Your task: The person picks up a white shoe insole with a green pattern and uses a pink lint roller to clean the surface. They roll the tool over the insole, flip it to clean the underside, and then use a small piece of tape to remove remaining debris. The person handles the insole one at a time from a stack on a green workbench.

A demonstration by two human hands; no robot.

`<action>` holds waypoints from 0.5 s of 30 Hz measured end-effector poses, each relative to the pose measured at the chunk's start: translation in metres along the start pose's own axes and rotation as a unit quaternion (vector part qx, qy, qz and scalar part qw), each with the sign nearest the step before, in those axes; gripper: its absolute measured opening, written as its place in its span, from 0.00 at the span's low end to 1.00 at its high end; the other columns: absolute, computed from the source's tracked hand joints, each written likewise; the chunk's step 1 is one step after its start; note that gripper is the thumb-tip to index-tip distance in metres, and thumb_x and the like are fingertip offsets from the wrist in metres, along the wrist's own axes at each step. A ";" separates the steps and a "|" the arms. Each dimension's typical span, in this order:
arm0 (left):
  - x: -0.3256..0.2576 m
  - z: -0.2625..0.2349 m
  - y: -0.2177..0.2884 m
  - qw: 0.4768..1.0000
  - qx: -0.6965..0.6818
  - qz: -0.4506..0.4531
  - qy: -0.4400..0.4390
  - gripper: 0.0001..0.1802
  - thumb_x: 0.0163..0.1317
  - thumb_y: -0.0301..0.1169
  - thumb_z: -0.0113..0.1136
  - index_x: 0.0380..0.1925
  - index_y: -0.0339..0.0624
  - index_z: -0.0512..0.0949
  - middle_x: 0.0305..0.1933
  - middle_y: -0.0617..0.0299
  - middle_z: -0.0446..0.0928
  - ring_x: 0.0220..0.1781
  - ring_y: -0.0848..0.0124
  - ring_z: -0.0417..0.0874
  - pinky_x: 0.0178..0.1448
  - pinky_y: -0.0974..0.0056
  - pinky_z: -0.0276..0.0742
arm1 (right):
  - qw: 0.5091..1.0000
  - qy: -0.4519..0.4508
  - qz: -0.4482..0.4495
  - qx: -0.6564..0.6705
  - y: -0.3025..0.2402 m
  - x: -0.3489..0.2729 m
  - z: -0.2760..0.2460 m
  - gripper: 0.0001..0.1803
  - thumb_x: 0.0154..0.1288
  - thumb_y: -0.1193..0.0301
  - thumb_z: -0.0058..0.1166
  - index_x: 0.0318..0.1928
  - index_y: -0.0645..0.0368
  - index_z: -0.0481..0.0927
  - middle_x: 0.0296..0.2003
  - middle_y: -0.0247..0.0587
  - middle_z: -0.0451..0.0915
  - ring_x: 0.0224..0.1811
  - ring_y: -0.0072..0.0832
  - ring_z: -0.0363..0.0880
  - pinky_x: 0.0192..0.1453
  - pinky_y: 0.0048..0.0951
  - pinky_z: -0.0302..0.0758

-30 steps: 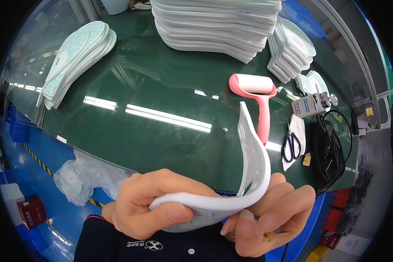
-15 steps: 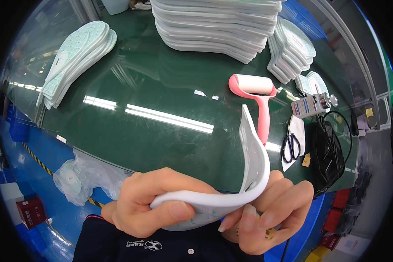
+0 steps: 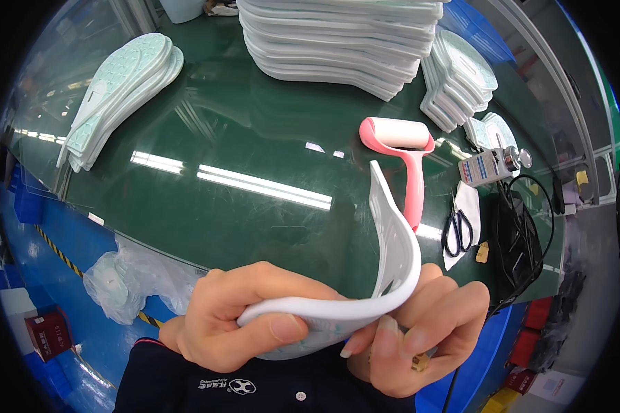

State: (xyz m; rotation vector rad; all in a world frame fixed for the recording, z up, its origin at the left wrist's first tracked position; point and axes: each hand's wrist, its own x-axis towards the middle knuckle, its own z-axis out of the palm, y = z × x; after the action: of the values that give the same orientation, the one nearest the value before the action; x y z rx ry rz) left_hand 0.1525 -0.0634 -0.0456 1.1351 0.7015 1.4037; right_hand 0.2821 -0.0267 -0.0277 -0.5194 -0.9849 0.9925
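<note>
My left hand (image 3: 255, 313) grips one end of a curved white panel (image 3: 398, 258), thumb on the near side and fingers across the far side. The panel bends sharply upward at its far end, and a pale green pattern shows on its underside. Just under the bend is my right hand (image 3: 427, 330), its fingers curled and the thumb and fingertips pinched together. What those fingertips hold, if anything, is hidden. A small gold-coloured piece (image 3: 419, 362) shows at the right hand's fingers. Beyond the panel lies a pink-handled roller (image 3: 412, 182) with a white drum.
On the green table (image 3: 255, 227), a tall stack of white panels (image 3: 337, 48) stands at the back, with patterned panels (image 3: 120, 96) at left and more (image 3: 461, 76) at right. Dark-handled scissors (image 3: 456, 230), a metal-topped bottle (image 3: 489, 167) and a black bag (image 3: 513, 241) lie right.
The panel's raised end has shifted slightly left, and my right hand has moved a little left and up with it. My left hand keeps its grip.
</note>
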 end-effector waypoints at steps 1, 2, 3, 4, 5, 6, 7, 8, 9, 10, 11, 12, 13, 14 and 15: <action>0.001 -0.001 0.003 1.000 0.019 -0.004 -0.001 0.12 0.56 0.26 0.48 0.38 0.31 0.71 0.35 0.52 0.76 0.36 0.72 0.78 0.40 0.71 0.71 | 1.000 -0.016 0.006 0.006 0.000 0.000 -0.003 0.08 0.25 0.89 0.43 0.12 0.68 0.62 0.09 0.39 0.64 0.08 0.17 0.62 0.09 0.12 0.56; 0.001 -0.002 0.004 0.999 0.038 -0.009 -0.002 0.12 0.56 0.26 0.48 0.38 0.31 0.71 0.35 0.52 0.76 0.36 0.72 0.77 0.40 0.71 0.71 | 0.999 -0.032 0.013 0.012 0.000 0.001 -0.005 0.08 0.29 0.90 0.44 0.15 0.69 0.63 0.10 0.39 0.65 0.09 0.17 0.63 0.09 0.12 0.58; 0.002 -0.003 0.003 0.999 0.031 -0.005 0.008 0.12 0.56 0.27 0.48 0.38 0.31 0.71 0.36 0.52 0.76 0.36 0.72 0.77 0.40 0.71 0.71 | 0.998 -0.048 0.020 0.019 0.001 0.002 -0.008 0.08 0.32 0.90 0.44 0.19 0.69 0.64 0.12 0.39 0.65 0.10 0.17 0.63 0.10 0.12 0.59; 0.003 -0.004 0.001 1.000 0.024 -0.001 0.019 0.12 0.56 0.27 0.48 0.38 0.31 0.71 0.36 0.52 0.76 0.37 0.72 0.77 0.40 0.70 0.71 | 0.997 -0.065 0.028 0.025 0.002 0.004 -0.011 0.09 0.36 0.90 0.44 0.22 0.70 0.64 0.13 0.39 0.66 0.11 0.17 0.64 0.10 0.12 0.60; 0.004 -0.004 0.000 0.999 0.017 0.004 0.027 0.12 0.56 0.27 0.48 0.38 0.30 0.71 0.36 0.52 0.75 0.37 0.71 0.77 0.41 0.70 0.71 | 0.998 -0.056 0.029 -0.002 0.000 0.006 -0.014 0.08 0.39 0.89 0.44 0.24 0.69 0.64 0.14 0.39 0.65 0.10 0.16 0.63 0.09 0.13 0.61; 0.004 -0.003 0.001 0.999 -0.005 -0.001 0.035 0.12 0.56 0.27 0.48 0.38 0.30 0.71 0.37 0.52 0.75 0.37 0.71 0.77 0.41 0.70 0.70 | 0.998 -0.047 0.028 -0.033 -0.004 0.009 -0.017 0.08 0.41 0.87 0.44 0.26 0.69 0.63 0.15 0.39 0.65 0.10 0.16 0.62 0.09 0.14 0.63; 0.003 -0.003 0.003 0.999 -0.028 -0.007 0.043 0.12 0.56 0.27 0.48 0.38 0.30 0.71 0.37 0.52 0.75 0.38 0.71 0.76 0.41 0.69 0.70 | 0.997 -0.038 0.027 -0.063 -0.008 0.012 -0.021 0.08 0.44 0.86 0.44 0.28 0.68 0.63 0.16 0.38 0.65 0.09 0.16 0.61 0.09 0.16 0.64; 0.003 -0.004 0.005 0.997 -0.051 -0.012 0.051 0.12 0.56 0.27 0.48 0.38 0.30 0.71 0.37 0.52 0.75 0.38 0.70 0.76 0.42 0.69 0.70 | 0.991 0.013 0.037 -0.129 -0.009 0.018 -0.028 0.07 0.48 0.84 0.43 0.31 0.67 0.63 0.18 0.38 0.65 0.09 0.15 0.60 0.11 0.15 0.64; 0.002 -0.005 0.005 0.997 -0.065 -0.016 0.043 0.12 0.56 0.27 0.49 0.38 0.30 0.71 0.38 0.52 0.74 0.39 0.70 0.76 0.42 0.69 0.70 | 0.979 0.064 0.046 -0.188 -0.006 0.025 -0.041 0.07 0.52 0.81 0.43 0.33 0.66 0.62 0.20 0.38 0.65 0.09 0.15 0.59 0.12 0.15 0.64; 0.002 -0.006 0.005 0.996 -0.078 -0.021 0.039 0.13 0.56 0.27 0.49 0.38 0.30 0.71 0.38 0.52 0.74 0.39 0.70 0.75 0.43 0.69 0.69 | 0.960 0.082 0.042 -0.264 0.003 0.033 -0.062 0.07 0.54 0.79 0.44 0.35 0.66 0.64 0.23 0.39 0.66 0.13 0.17 0.62 0.18 0.17 0.67; 0.002 -0.004 0.005 0.995 -0.088 -0.025 0.036 0.13 0.56 0.27 0.49 0.38 0.30 0.71 0.38 0.52 0.74 0.40 0.70 0.75 0.43 0.68 0.69 | 0.936 0.099 0.039 -0.334 0.013 0.042 -0.085 0.08 0.56 0.77 0.44 0.37 0.65 0.65 0.25 0.40 0.67 0.17 0.18 0.66 0.24 0.18 0.69; 0.001 -0.005 0.007 0.995 -0.088 -0.023 0.038 0.13 0.56 0.27 0.49 0.38 0.30 0.71 0.38 0.52 0.74 0.40 0.70 0.75 0.43 0.69 0.69 | 0.897 0.087 0.035 -0.431 0.023 0.050 -0.100 0.10 0.57 0.76 0.43 0.40 0.65 0.66 0.29 0.41 0.68 0.25 0.21 0.68 0.31 0.21 0.69; 0.002 -0.006 0.006 0.995 -0.092 -0.024 0.034 0.13 0.56 0.27 0.49 0.39 0.30 0.71 0.38 0.52 0.74 0.40 0.70 0.75 0.43 0.69 0.69 | 0.845 0.080 0.027 -0.528 0.032 0.055 -0.114 0.13 0.59 0.74 0.42 0.44 0.66 0.67 0.33 0.42 0.69 0.32 0.23 0.70 0.39 0.23 0.68; 0.003 -0.006 0.005 0.995 -0.095 -0.025 0.030 0.13 0.55 0.27 0.49 0.39 0.30 0.71 0.38 0.52 0.74 0.40 0.70 0.75 0.43 0.69 0.69 | 0.780 0.061 -0.008 -0.622 0.034 0.055 -0.126 0.17 0.60 0.71 0.42 0.49 0.64 0.66 0.39 0.43 0.69 0.45 0.27 0.66 0.50 0.30 0.63; 0.005 -0.006 0.005 0.995 -0.095 -0.029 0.024 0.13 0.55 0.27 0.49 0.39 0.29 0.70 0.38 0.52 0.74 0.40 0.70 0.75 0.43 0.69 0.69 | 0.806 0.051 -0.015 -0.589 0.032 0.054 -0.123 0.19 0.60 0.69 0.43 0.49 0.65 0.65 0.41 0.44 0.68 0.47 0.28 0.65 0.51 0.30 0.62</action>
State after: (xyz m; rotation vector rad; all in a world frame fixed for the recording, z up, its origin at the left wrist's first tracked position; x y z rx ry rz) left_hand 0.1454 -0.0579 -0.0422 0.9275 0.6151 1.4201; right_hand 0.3855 0.0425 -0.0879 -1.5589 -1.4456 0.1875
